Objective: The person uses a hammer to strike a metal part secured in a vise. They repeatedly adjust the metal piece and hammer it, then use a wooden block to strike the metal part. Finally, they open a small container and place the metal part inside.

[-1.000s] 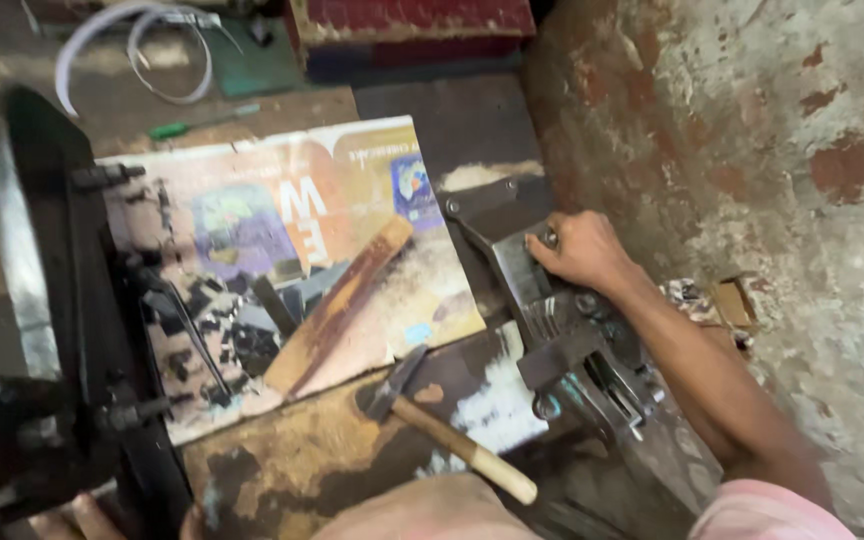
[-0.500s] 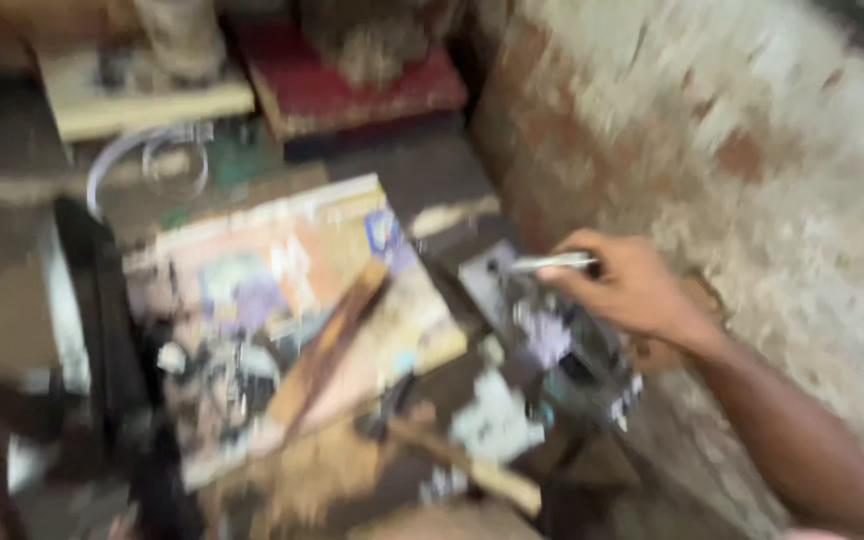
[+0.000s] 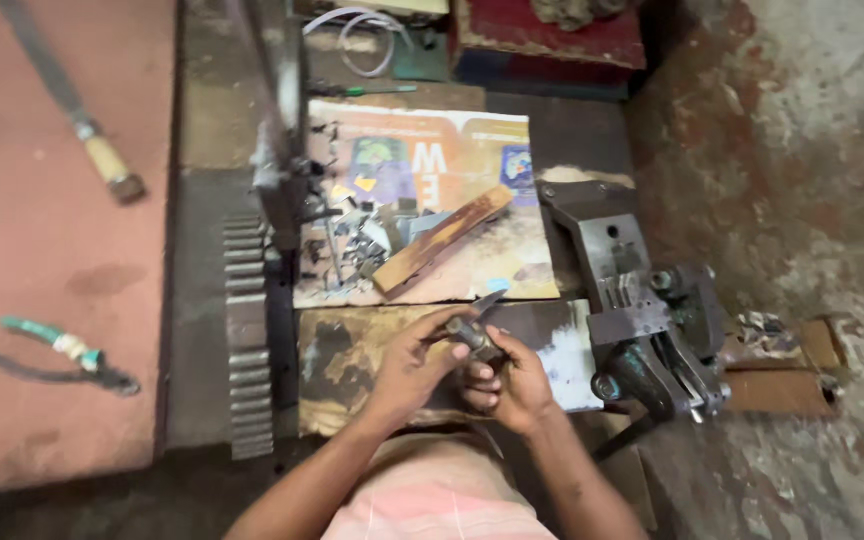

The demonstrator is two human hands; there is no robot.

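Hands, left hand point(image 3: 414, 362) and right hand point(image 3: 512, 385), together gripped a small metal piece point(image 3: 477, 322), probably stiff, light, sharp-tipped, best held mid-body.

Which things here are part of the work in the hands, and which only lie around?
In use:
left hand
right hand
small metal piece held between both

Lying about:
wooden strip on printed sheet
pliers
metal vise
toothed rack
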